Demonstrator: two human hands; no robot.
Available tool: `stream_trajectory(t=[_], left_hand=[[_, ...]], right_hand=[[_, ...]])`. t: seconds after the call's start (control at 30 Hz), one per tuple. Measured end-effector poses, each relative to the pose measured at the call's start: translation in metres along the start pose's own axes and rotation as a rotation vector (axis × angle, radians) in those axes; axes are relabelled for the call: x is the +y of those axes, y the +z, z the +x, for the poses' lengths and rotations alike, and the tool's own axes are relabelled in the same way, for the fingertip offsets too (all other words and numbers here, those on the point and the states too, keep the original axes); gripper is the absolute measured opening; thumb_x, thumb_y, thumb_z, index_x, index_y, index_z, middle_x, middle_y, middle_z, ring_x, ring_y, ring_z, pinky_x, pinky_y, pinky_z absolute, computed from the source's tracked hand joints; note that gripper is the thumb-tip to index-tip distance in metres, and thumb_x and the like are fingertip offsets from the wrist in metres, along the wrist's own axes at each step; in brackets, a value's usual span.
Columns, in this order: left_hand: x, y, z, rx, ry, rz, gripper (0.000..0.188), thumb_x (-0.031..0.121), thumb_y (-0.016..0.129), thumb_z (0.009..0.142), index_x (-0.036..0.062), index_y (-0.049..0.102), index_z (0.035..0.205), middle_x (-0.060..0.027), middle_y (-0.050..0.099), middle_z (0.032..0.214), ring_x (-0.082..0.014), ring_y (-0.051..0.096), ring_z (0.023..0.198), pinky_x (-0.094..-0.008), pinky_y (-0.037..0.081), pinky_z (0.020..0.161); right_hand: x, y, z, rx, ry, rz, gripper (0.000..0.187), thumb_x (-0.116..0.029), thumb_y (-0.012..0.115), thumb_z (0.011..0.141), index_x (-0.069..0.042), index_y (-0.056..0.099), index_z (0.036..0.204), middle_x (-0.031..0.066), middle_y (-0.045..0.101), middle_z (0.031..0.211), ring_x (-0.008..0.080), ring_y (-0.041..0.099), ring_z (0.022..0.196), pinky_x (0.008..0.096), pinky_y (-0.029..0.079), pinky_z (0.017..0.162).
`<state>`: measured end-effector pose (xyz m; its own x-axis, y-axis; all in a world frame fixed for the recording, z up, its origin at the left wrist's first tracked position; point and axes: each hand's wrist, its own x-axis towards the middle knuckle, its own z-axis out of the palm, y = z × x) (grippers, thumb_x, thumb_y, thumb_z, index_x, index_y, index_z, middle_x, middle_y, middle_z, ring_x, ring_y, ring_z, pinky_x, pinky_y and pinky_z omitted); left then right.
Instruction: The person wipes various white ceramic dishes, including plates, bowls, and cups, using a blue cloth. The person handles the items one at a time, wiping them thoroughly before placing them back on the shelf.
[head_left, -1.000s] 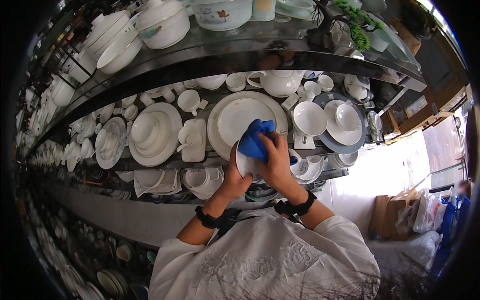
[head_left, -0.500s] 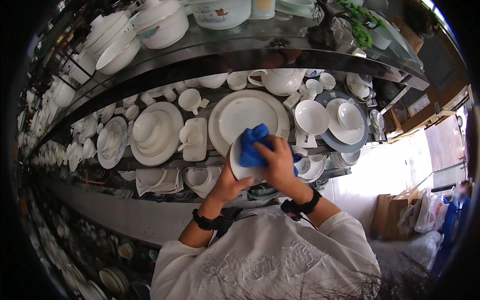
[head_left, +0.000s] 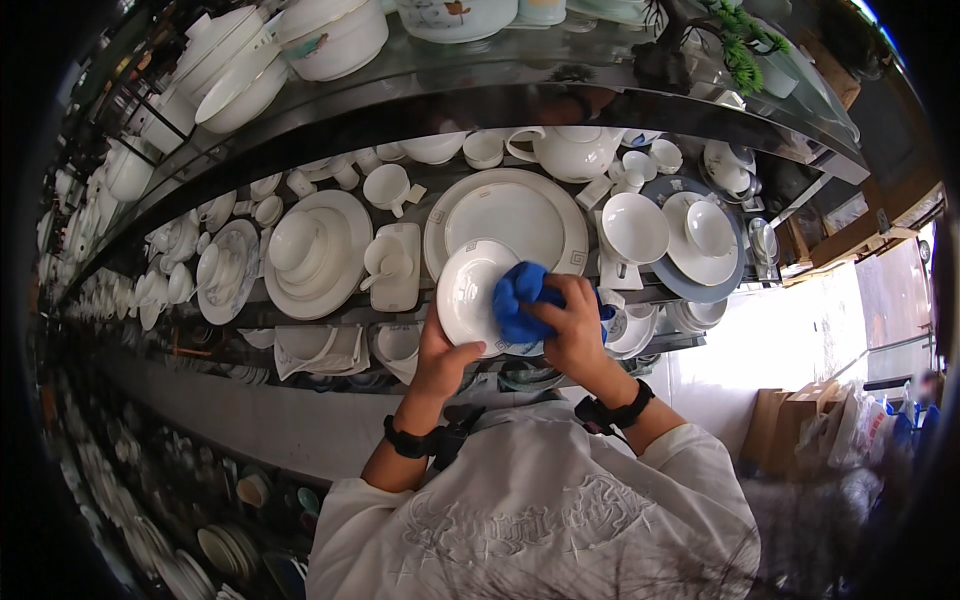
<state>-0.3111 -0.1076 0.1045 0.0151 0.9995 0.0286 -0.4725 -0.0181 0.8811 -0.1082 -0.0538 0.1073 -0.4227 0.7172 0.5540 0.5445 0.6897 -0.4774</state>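
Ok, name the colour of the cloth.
The cloth is bright blue, shown best in the head view.

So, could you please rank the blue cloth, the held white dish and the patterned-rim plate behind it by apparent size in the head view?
Largest to smallest:
patterned-rim plate
white dish
blue cloth

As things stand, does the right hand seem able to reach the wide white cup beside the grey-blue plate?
Probably yes: the wide white cup is close ahead of the right hand, with nothing visible between. The blue cloth in that hand might hinder grasping.
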Motion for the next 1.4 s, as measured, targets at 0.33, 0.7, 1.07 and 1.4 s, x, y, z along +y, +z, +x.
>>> stream_trajectory(t=[0.33,0.7,1.07,1.4], left_hand=[[0.001,0.010,0.001,-0.224,0.340,0.970,0.092,-0.011,0.051,0.069,0.0082,0.016,0.152,-0.0226,0.023,0.154,-0.0395,0.031,0.139,-0.0420,0.035,0.107],[0.024,0.009,-0.005,-0.390,0.407,1.093,0.089,0.015,0.064,0.075,0.0090,0.020,0.152,-0.0213,0.015,0.157,-0.0436,0.006,0.145,-0.0532,0.007,0.114],[0.007,-0.013,-0.010,0.046,0.184,-0.048,0.090,0.013,0.074,0.078,0.0029,0.021,0.149,-0.0146,0.035,0.147,-0.0295,0.038,0.133,-0.0421,0.033,0.110],[0.017,-0.013,-0.023,-0.013,0.019,-0.233,0.068,-0.001,0.068,0.077,-0.0021,0.039,0.139,-0.0157,0.049,0.137,-0.0300,0.045,0.130,-0.0452,0.034,0.110]], right_hand=[[-0.038,0.019,0.020,0.083,0.701,1.412,0.079,-0.017,0.075,0.083,-0.006,0.026,0.144,0.0099,0.047,0.129,0.0193,0.047,0.117,0.0348,0.039,0.100],[-0.038,0.008,0.016,0.017,0.671,1.376,0.093,-0.011,0.083,0.067,-0.006,0.029,0.142,0.0107,0.049,0.129,0.0217,0.050,0.116,0.0367,0.043,0.099],[-0.034,-0.012,0.017,-0.084,0.831,1.728,0.075,0.002,0.078,0.064,-0.002,0.047,0.132,0.0099,0.062,0.116,0.0227,0.060,0.107,0.0375,0.046,0.098],[-0.025,0.017,0.013,0.244,0.837,1.263,0.061,0.004,0.068,0.080,-0.005,0.044,0.135,0.0086,0.061,0.115,0.0178,0.061,0.100,0.0301,0.049,0.090]])
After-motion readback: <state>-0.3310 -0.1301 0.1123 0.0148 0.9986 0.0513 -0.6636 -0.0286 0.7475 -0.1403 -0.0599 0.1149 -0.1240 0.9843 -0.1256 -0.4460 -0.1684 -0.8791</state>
